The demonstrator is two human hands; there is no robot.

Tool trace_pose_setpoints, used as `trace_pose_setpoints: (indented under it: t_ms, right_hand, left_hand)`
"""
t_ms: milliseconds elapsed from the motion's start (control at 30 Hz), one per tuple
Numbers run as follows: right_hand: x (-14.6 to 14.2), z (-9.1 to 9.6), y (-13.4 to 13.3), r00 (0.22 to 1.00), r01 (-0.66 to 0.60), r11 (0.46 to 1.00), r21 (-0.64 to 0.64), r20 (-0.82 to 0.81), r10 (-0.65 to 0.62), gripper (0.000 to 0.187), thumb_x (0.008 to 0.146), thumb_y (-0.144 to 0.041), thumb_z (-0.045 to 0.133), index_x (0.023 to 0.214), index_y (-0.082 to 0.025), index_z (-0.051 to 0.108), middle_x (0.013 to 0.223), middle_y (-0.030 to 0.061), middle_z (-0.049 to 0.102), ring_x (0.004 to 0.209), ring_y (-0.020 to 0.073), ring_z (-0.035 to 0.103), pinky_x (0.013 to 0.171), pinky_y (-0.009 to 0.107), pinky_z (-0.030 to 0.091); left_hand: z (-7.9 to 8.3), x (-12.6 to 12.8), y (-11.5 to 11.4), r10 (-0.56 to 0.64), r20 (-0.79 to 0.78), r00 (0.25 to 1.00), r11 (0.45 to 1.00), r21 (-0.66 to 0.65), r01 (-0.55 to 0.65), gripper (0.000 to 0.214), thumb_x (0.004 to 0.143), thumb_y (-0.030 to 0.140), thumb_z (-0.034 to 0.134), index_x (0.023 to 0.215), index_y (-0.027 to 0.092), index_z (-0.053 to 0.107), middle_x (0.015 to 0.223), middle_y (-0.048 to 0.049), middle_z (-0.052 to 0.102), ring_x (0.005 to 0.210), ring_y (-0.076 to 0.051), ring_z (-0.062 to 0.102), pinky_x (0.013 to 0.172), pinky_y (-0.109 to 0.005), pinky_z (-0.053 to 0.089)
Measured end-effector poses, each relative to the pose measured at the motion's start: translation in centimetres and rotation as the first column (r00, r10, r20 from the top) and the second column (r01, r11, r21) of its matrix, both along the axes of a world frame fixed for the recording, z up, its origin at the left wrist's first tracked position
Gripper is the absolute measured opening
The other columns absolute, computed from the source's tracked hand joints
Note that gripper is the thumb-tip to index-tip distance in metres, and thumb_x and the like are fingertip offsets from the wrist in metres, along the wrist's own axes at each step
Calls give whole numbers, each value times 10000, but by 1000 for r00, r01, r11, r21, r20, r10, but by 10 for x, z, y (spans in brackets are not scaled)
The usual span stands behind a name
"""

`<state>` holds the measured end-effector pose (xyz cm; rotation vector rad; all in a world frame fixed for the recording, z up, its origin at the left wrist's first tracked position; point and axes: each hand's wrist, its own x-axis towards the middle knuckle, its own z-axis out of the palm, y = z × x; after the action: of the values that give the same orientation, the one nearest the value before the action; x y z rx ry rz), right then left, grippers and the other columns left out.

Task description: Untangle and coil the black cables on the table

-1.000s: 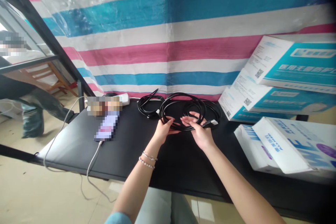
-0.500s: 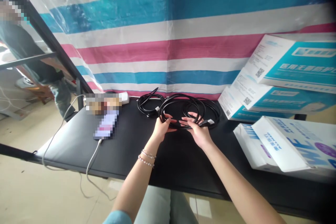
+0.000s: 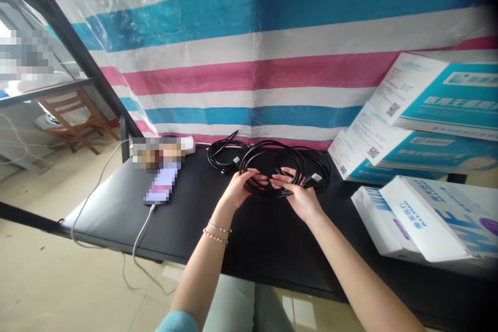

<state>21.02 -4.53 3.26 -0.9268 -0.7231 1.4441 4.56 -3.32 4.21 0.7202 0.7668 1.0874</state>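
Observation:
A coiled black cable (image 3: 272, 143) is held up between my two hands, just above the black tabletop. My left hand (image 3: 236, 189) grips the near left side of the loops, thumb on top and fingers through the coil. On the near right side, my right hand (image 3: 301, 196) is closed round the same loops. A black cable plug (image 3: 312, 180) with a pale tip sticks out beside my right hand. Behind it on the table, partly hidden by the held coil, lies another black cable coil (image 3: 328, 166). A smaller cable coil (image 3: 218, 154) rests to the left, a pale plug at its edge.
White-and-blue boxes (image 3: 412, 91) are stacked on the right; white boxes (image 3: 424, 218) lie nearer. A phone (image 3: 163, 182) with a white charging cord (image 3: 140, 228) sits on the left of the black table (image 3: 194, 228). Striped sheeting (image 3: 252, 72) hangs behind; a wooden chair (image 3: 70, 114) stands beyond the frame.
The view has shifted slightly, so table items appear further right. Both hands still hold the coil, fingers drawn a little closer together. The person at the far left has mostly left the view.

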Motion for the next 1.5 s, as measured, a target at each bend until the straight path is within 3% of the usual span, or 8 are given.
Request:
trace_pose_setpoints:
  t_ms: [167, 367, 600, 800, 933, 1133, 1267, 1500]
  right_hand:
    - [-1, -4, 0, 993, 34, 995, 90, 110, -44, 369, 586, -119, 650, 943, -195, 599, 760, 7, 706, 746, 186, 670, 830, 390, 473]
    - [-5, -4, -2, 980, 69, 974, 218, 170, -107, 329, 685, -341, 674, 979, -218, 592, 754, 11, 691, 741, 192, 655, 828, 410, 462]
    - [-4, -2, -3, 977, 94, 964, 249, 162, -137, 289, 726, -372, 634, 971, -224, 600, 689, -2, 668, 661, 158, 615, 758, 356, 463]
    - [-5, -2, -4, 972, 87, 955, 284, 186, -143, 224, 744, -356, 608, 925, -224, 601, 566, -41, 575, 562, 125, 529, 740, 347, 460]
    - [-4, -4, -4, 962, 69, 957, 281, 237, -138, 223, 750, -367, 599, 921, -224, 591, 535, -49, 534, 546, 129, 514, 747, 365, 464]
    - [-2, -6, -3, 949, 81, 964, 254, 275, -152, 259, 746, -376, 601, 948, -215, 585, 543, -43, 553, 530, 126, 510, 700, 350, 470]
    - [-2, -6, -3, 949, 90, 961, 262, 269, -163, 278, 749, -388, 604, 962, -210, 578, 533, -48, 550, 520, 126, 521, 671, 338, 470]
    - [-3, -13, -1, 944, 110, 956, 272, 273, -187, 297, 768, -378, 604, 1005, -206, 562, 578, -45, 576, 520, 110, 540, 619, 295, 478]
  left_hand:
    - [-2, 1, 3, 78, -72, 994, 996, -38, -80, 223, 789, 324, 553, 781, 104, 588, 693, -86, 685, 629, -181, 660, 601, -289, 517]
    - [-1, 1, 4, 119, -104, 987, 993, -11, -121, 330, 774, 446, 560, 782, 116, 565, 664, -83, 680, 546, -160, 637, 543, -260, 491]
    - [-3, 3, 3, 153, -124, 980, 988, 52, -147, 228, 735, 290, 617, 866, 133, 515, 722, -85, 674, 662, -177, 657, 564, -242, 492]
    - [-6, 4, 4, 407, -123, 905, 911, 130, -392, 560, 695, 209, 647, 1141, 217, 309, 845, -17, 623, 650, -142, 654, 566, -237, 502]
    - [-6, 3, 4, 450, -139, 882, 873, 275, -402, 674, 699, 258, 654, 1247, 298, 263, 898, 11, 570, 670, -117, 645, 573, -220, 511]
    - [-6, 1, 5, 411, -194, 891, 886, 317, -339, 425, 702, 338, 653, 1097, 233, 534, 940, -19, 580, 804, -147, 624, 587, -204, 522]
    - [-6, -1, 6, 388, -221, 895, 902, 291, -319, 411, 699, 372, 648, 1069, 217, 561, 889, -24, 604, 799, -165, 631, 529, -191, 506]
    - [-14, -2, 9, 418, -379, 826, 902, 282, -327, 274, 734, 439, 572, 763, 167, 577, 742, -30, 598, 669, -159, 635, 435, -177, 455]
